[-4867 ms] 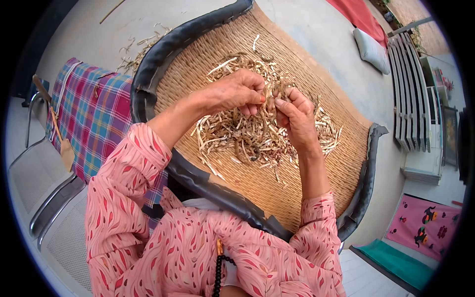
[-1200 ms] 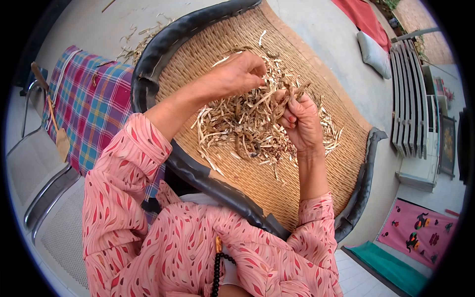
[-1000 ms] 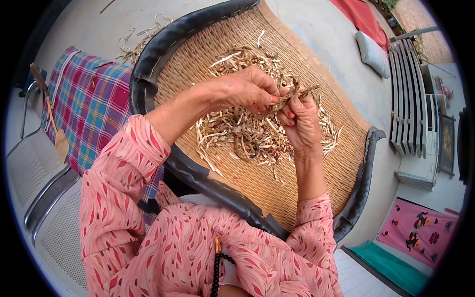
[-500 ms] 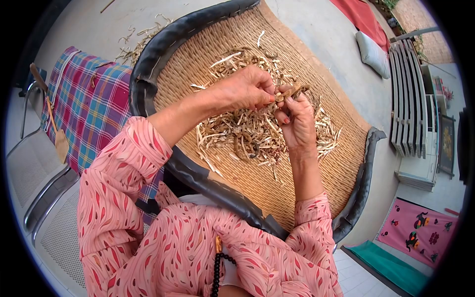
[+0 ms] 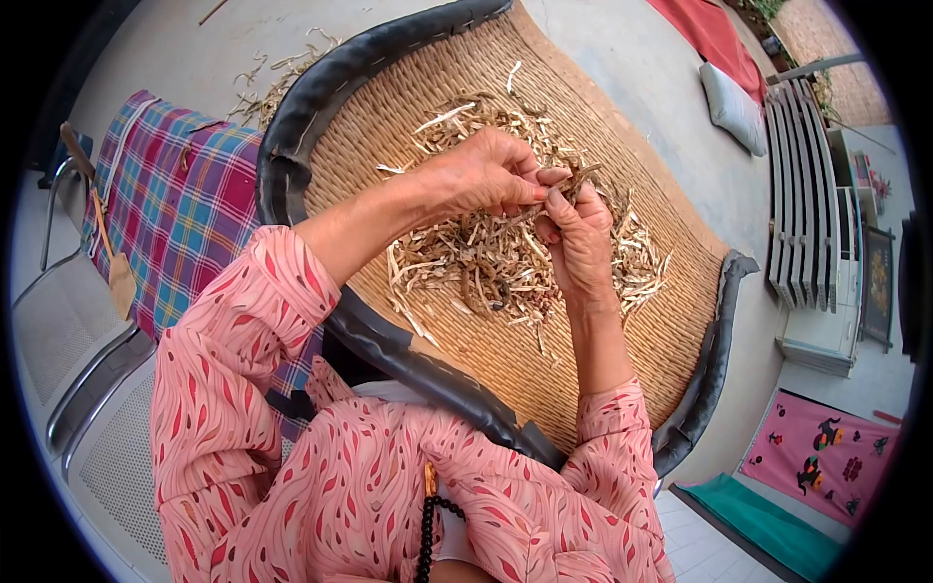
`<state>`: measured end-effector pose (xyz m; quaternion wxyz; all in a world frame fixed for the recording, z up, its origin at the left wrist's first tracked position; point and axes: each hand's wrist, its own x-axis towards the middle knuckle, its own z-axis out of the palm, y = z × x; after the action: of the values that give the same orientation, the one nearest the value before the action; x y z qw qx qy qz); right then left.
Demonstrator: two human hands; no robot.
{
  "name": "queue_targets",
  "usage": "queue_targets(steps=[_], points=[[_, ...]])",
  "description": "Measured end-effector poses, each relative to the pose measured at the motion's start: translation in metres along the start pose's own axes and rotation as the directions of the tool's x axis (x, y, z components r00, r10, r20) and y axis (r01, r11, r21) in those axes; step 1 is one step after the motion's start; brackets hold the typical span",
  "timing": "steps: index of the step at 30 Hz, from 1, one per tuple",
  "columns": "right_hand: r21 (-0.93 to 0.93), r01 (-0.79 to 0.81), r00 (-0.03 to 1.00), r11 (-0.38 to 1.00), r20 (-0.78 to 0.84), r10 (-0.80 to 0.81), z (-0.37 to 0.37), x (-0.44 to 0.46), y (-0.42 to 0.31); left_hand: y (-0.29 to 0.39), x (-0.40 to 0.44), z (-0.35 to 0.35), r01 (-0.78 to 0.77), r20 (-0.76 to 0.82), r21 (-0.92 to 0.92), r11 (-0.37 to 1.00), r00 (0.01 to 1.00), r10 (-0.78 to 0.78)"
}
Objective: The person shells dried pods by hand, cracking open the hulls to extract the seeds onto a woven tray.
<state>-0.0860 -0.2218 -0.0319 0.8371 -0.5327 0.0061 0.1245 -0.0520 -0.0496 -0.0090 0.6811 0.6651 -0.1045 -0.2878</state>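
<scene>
- Dried pod (image 5: pixel 584 176), in head view, is above the woven tray (image 5: pixel 525 389); fingertips of left hand (image 5: pixel 494 177) and right hand (image 5: pixel 581 238) pinch it.
- Below, pale husks (image 5: pixel 646 274) seem already opened; brown pods (image 5: pixel 468 255) remain, perhaps whole.

No text, label, brand, number or sign is showing legibly on anything in view.
</scene>
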Motion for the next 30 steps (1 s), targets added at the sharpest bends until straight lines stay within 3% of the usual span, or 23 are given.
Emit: queue_targets(steps=[6,14,21,22,25,28,30], points=[[-0.036,-0.001,1.000,0.999,-0.007,0.001,0.001,-0.001,-0.004,-0.004,0.001,0.001,-0.099,-0.007,-0.009,0.995,0.995,0.098],[-0.146,0.038,0.999,0.989,-0.003,-0.039,0.002,-0.004,0.005,-0.009,0.004,-0.001,-0.140,-0.101,0.237,0.961,0.981,0.168],[0.129,-0.006,1.000,0.992,0.013,0.004,-0.007,0.003,0.004,0.001,-0.001,-0.011,-0.163,-0.201,0.198,0.967,0.958,0.203],[0.132,0.007,1.000,0.991,0.016,-0.009,-0.008,0.004,0.003,0.001,-0.003,-0.016,-0.160,-0.212,0.361,0.919,0.945,0.248],[0.144,0.020,0.999,0.989,0.032,-0.025,-0.012,0.005,0.001,-0.006,-0.006,-0.018,-0.308,-0.147,0.491,0.815,0.893,0.426],[0.139,0.034,0.998,0.990,0.048,-0.041,-0.014,0.006,0.000,0.008,-0.004,-0.013,0.004,0.024,0.205,0.979,1.000,-0.009],[0.122,0.045,0.997,0.992,0.050,-0.051,-0.011,0.005,0.000,0.007,-0.006,-0.006,0.041,0.058,0.076,0.996,0.997,-0.045]])
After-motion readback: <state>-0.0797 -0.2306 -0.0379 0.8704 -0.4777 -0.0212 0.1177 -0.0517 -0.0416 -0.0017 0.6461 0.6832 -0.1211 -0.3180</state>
